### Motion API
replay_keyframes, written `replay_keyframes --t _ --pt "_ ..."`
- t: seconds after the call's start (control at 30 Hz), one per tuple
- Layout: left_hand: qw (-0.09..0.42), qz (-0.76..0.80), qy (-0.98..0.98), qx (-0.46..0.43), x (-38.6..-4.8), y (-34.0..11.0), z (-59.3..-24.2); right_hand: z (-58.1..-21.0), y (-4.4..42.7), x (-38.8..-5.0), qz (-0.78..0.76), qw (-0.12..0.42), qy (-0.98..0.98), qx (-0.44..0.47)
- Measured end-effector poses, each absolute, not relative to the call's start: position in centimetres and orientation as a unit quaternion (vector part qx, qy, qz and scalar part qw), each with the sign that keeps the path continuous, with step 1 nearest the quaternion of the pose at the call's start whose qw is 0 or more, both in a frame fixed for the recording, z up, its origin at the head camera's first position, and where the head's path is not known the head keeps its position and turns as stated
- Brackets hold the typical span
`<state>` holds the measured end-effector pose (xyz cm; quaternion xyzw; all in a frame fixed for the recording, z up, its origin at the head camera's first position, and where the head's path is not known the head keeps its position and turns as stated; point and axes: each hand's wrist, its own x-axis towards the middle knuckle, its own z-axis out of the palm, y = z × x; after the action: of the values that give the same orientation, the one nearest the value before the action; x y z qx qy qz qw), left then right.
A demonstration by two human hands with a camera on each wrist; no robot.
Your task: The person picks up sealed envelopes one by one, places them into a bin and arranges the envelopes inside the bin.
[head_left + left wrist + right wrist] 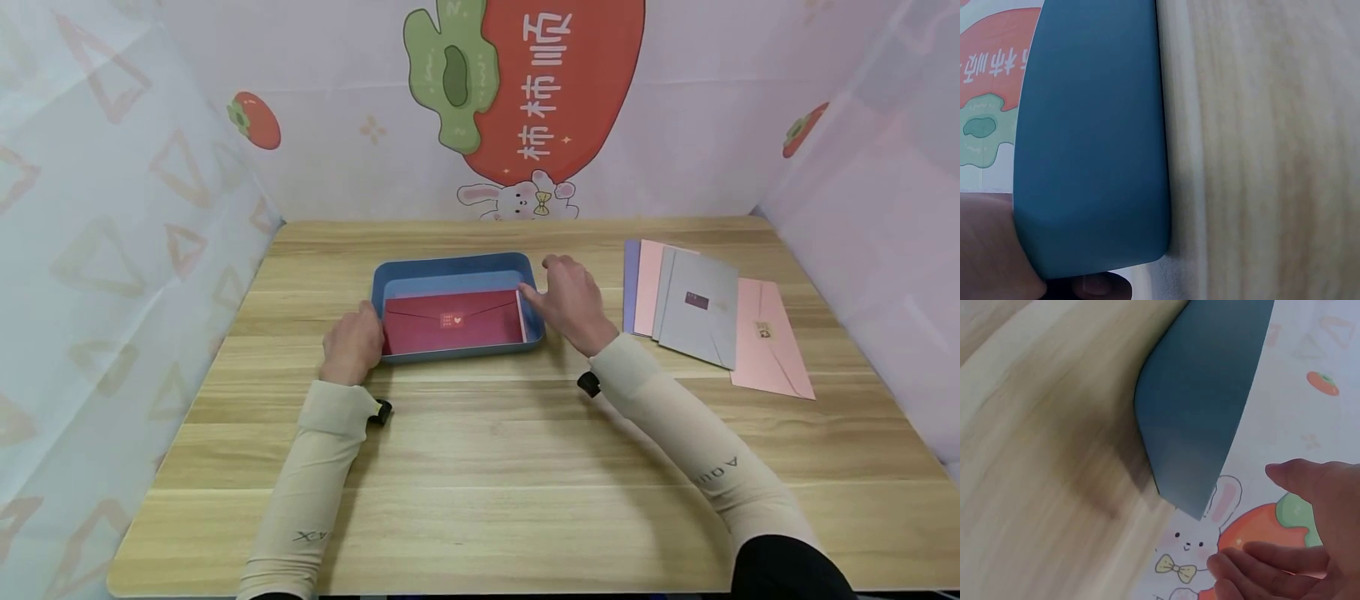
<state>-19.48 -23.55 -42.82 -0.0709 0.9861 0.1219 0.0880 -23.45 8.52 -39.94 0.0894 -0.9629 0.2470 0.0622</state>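
Beige sleeves [303, 479] extend, left grip [354, 343] pinching a rounded blue tray [450, 267], right grip [573, 302] spread.

Your left hand [991, 250] grips one end of the blue tray [1091, 137]; under the tray is your wooden bench [1266, 150], beyond the tray a printed backdrop [997, 81].

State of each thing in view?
Blue tray: upright on the table
Red envelope: in tray, flap closed
Left hand: gripping tray's left end
Right hand: holding nothing
Front grey envelope: atop others
Right pink envelope: flap closed, partly covered
Rear grey envelope: mostly covered
Left pink envelope: mostly covered
Purple envelope: mostly covered
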Motion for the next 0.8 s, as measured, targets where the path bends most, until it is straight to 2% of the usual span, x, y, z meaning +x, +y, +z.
replay_keyframes --t 0.8 --pt "0.087 0.122 0.986 -0.072 -19.6 -23.6 -42.9 -39.5 14.0 -22.2 0.218 0.081 -0.97 0.078"
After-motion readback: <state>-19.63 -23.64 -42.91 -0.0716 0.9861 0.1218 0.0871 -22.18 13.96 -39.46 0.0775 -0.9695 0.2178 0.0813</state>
